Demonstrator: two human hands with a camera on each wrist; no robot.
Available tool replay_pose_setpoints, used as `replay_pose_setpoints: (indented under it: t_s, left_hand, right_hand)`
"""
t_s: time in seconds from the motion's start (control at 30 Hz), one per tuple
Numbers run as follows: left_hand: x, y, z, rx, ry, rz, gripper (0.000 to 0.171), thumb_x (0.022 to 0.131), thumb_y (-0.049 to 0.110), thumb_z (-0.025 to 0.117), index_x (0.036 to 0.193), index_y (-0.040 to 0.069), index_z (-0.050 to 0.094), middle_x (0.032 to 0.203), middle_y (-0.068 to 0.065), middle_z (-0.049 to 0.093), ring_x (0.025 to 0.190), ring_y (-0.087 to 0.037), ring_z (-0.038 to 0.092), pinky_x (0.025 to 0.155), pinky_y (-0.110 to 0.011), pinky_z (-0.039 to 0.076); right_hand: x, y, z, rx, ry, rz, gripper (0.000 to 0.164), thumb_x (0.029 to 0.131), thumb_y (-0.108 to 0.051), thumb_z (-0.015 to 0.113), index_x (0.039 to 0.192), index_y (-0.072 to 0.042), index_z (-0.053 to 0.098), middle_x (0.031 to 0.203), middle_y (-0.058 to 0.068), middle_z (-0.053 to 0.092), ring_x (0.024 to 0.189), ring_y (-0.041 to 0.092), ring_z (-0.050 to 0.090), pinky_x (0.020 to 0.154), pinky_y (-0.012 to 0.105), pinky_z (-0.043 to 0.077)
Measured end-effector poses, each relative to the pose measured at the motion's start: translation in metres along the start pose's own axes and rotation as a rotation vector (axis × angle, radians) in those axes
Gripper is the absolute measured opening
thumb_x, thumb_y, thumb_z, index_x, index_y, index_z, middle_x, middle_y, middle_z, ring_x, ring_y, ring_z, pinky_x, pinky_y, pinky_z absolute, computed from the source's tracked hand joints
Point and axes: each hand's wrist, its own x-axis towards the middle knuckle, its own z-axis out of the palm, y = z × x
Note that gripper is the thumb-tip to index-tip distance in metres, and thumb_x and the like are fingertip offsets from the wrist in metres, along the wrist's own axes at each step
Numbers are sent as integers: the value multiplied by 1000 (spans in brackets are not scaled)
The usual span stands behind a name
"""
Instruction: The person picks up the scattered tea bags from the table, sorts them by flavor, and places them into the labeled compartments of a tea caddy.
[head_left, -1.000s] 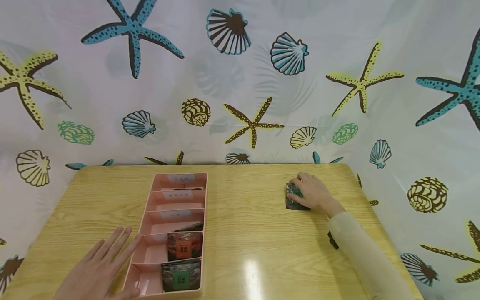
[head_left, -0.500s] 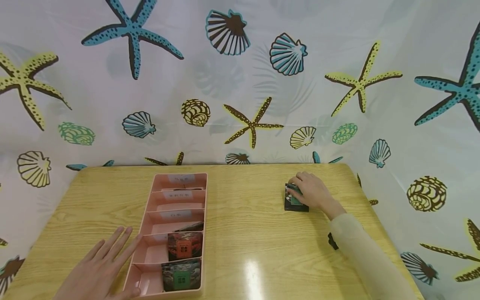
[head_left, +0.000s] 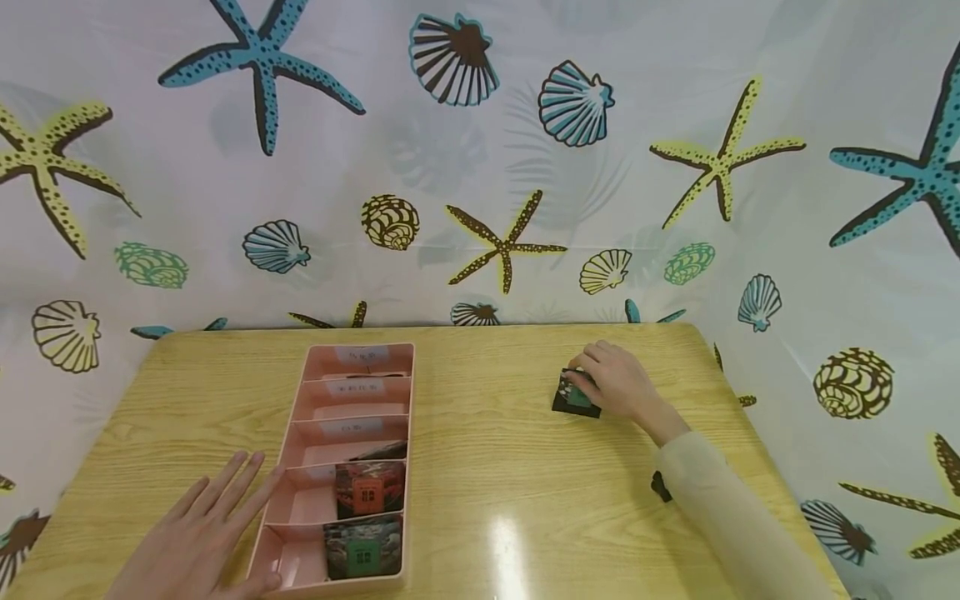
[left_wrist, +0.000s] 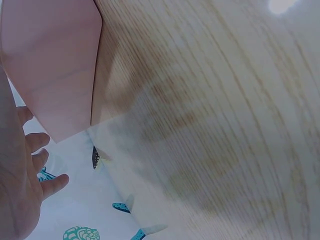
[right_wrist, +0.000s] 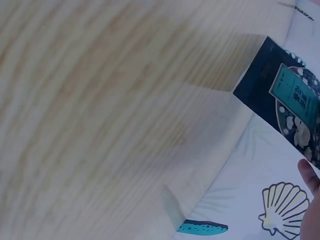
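My right hand (head_left: 618, 382) pinches a dark tea sachet (head_left: 576, 400) with a green label, at the back right of the table. In the right wrist view the sachet (right_wrist: 260, 80) shows white flowers and hangs tilted, lifted off the wood. Only a fingertip and part of that hand (right_wrist: 311, 187) show there. My left hand (head_left: 198, 529), fingers straight and spread, lies against the left side of a pink compartment box (head_left: 408, 492). The left wrist view shows this hand (left_wrist: 20, 175) beside the box's pink wall (left_wrist: 55, 65).
Inside the box are a red-labelled sachet (head_left: 369, 490), a green-labelled sachet (head_left: 363, 548) and a thin dark sachet (head_left: 382, 452); paper labels mark the compartments. A small black object (head_left: 661, 486) is partly hidden by my right sleeve. Patterned curtain (head_left: 525, 167) surrounds the wooden table (head_left: 487, 467).
The right hand has picked the tea sachet up from the table and shifted it slightly left, tilting it. My left hand and the box have stayed put.
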Motion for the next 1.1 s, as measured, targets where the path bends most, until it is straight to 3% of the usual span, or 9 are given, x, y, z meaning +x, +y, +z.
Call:
replay_pose_setpoints:
  t_s: [0.23, 0.47, 0.7, 1.1]
  left_hand:
    - [0, 0, 1, -4, 10, 6, 117, 81, 80, 68, 171, 27, 16, 180, 4, 3, 158, 1, -29, 123, -17, -27]
    - [1, 1, 0, -6, -14, -6, 115, 83, 81, 66, 171, 28, 16, 180, -1, 14, 156, 2, -31, 123, -17, -28]
    - [1, 1, 1, 11, -7, 5, 119, 81, 82, 66, 172, 28, 12, 180, 5, 1, 156, 1, -31, 123, -18, -28]
    - [1, 0, 1, 12, -28, -7, 118, 81, 83, 66, 172, 26, 15, 178, -5, 23, 155, 3, -32, 121, -15, -28]
  right_hand:
    - [10, -10, -6, 0, 27, -45, 11, 93, -21, 80, 99, -13, 75, 87, 1, 69, 76, 18, 61, 66, 31, 53]
    - [29, -28, -13, 35, 76, -61, 13, 91, -22, 82, 98, -13, 75, 86, 0, 71, 72, 16, 60, 63, 30, 50]
    - [48, -43, -13, 81, 142, -97, 13, 91, -20, 83, 98, -13, 75, 86, 0, 71, 71, 16, 59, 63, 29, 50]
    - [86, -76, -11, 163, 230, -117, 12, 90, -20, 83, 97, -12, 76, 86, 1, 74, 72, 16, 63, 66, 30, 53]
